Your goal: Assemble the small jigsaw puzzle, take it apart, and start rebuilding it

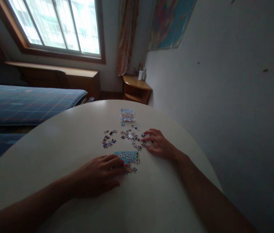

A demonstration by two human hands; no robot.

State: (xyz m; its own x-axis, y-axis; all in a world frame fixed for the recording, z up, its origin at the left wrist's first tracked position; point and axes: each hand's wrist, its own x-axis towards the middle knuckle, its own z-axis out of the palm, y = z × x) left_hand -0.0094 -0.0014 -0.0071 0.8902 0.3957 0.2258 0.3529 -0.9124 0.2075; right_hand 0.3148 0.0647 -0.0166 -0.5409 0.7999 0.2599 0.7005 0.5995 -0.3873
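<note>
On the round white table (83,129) lies a partly joined jigsaw section (128,157) with a light blue banner. My left hand (98,176) lies flat on the table, fingers stretched out, its fingertips touching the left edge of that section. Loose jigsaw pieces (129,136) are scattered beyond it, with a smaller cluster (108,140) to the left. My right hand (157,144) rests at the right end of the loose pieces, fingers curled, its fingertips on the pieces. Whether it holds one is hidden. A small picture card (127,115) lies farther back.
A bed with a blue checked cover (22,102) stands left of the table. A wooden corner shelf (137,89) and low cabinet (61,77) sit under the window (59,24). A plain wall (224,97) runs close along the right.
</note>
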